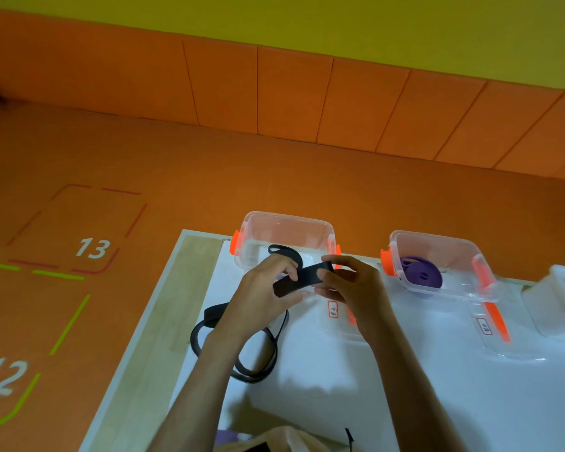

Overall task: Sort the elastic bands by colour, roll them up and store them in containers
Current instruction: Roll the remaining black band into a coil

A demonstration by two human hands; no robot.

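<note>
Both hands are closed on the black band (302, 278), held above the table (307, 386) near its far edge. The left hand (265, 290) has its fingers curled over the top of the flat strip with the thumb under it. The right hand (351, 283) pinches the other end between thumb and fingertips.

This looks like the start of the roll. To do it well, the right hand should turn the end over on itself, edges lined up, while the left feeds the strip flat and taut. The slack lies in loose loops toward the table's left edge and could twist as it is drawn in.

Just behind the hands, a clear container (286, 223) looks empty. Along the far edge to the right, a second container (437, 238) holds a rolled purple band (421, 272).
</note>
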